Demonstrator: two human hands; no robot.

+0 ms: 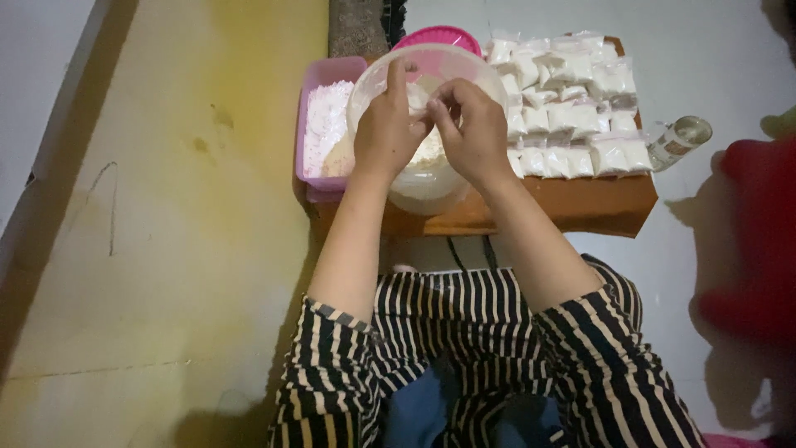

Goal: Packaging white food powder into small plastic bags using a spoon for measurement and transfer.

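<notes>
We see left hand (385, 124) and right hand (471, 129) pinching a small clear bag (421, 98) narrowly over the translucent bowl (431, 187). White filled packets (572, 116) lie in rows just right; pink tub (319, 99) left.

Single head cam, looks steeply down from above the person's lap. Close range: hands (431, 124) upper centre, low table (580, 207) ahead, floor (166, 249) left
</notes>
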